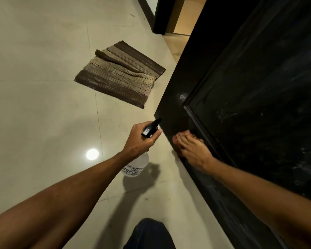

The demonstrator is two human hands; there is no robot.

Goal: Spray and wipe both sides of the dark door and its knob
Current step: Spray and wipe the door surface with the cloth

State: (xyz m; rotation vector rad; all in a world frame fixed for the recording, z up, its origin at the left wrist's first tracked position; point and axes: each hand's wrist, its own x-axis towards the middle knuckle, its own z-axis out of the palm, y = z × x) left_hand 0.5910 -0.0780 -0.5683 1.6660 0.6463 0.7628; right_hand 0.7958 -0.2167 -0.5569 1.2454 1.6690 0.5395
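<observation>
Home interior, hallway by a doorway: glossy beige tiled floor (34, 87) under the left hand (140, 139), rumpled brown-and-beige striped woven mat (118, 74) beyond it, black panelled wooden door (258, 87) at the right hand (192, 150).

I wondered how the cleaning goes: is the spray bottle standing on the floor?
No, the left hand grips the spray bottle by its black trigger head, aimed at the dark door.

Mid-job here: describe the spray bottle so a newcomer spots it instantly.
Start at the dark door on the right and go down to its bottom corner on the pale tiled floor. Just left of it, the left hand grips the spray bottle: the only translucent container, with a black trigger head and printed lettering.
</observation>
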